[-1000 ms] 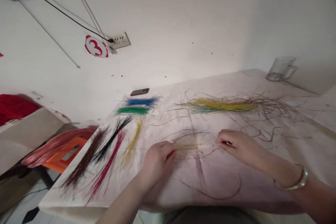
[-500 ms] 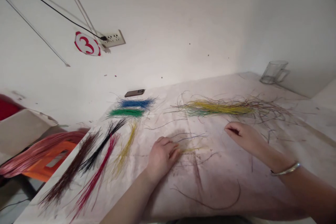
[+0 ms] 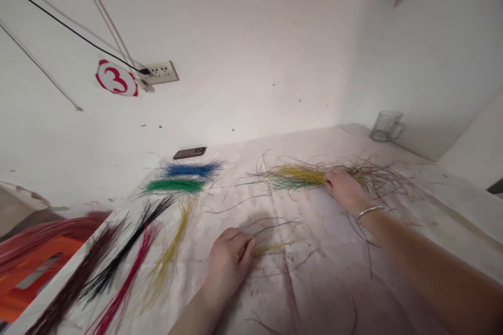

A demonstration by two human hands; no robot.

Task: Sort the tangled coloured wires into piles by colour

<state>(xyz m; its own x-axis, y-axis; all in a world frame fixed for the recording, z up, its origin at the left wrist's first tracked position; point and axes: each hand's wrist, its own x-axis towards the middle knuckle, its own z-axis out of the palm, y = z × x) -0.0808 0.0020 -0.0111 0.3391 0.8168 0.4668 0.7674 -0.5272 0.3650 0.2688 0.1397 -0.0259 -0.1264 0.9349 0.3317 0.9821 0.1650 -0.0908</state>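
Observation:
My left hand (image 3: 229, 260) rests on the white table cover (image 3: 314, 282), fingers curled round the ends of a few thin yellow strands (image 3: 275, 245) that lie to its right. My right hand (image 3: 343, 188) is stretched out to the far mixed heap of yellow, green and brown strands (image 3: 310, 174). Its fingers are bent into the heap, and I cannot see whether they hold any of it. A metal bangle (image 3: 368, 211) sits on that wrist.
Sorted bundles lie at the left: blue (image 3: 190, 169), green (image 3: 173, 186), yellow (image 3: 168, 254), black (image 3: 126, 248), red (image 3: 123, 285), dark brown (image 3: 74, 282). A phone (image 3: 189, 153) lies by the wall. A glass mug (image 3: 385, 125) stands far right. An orange stool (image 3: 23, 277) is beside the table.
My right hand moved away from the small yellow strands and up to the far mixed heap. My left hand stayed on the yellow strands. The view shifted to the right.

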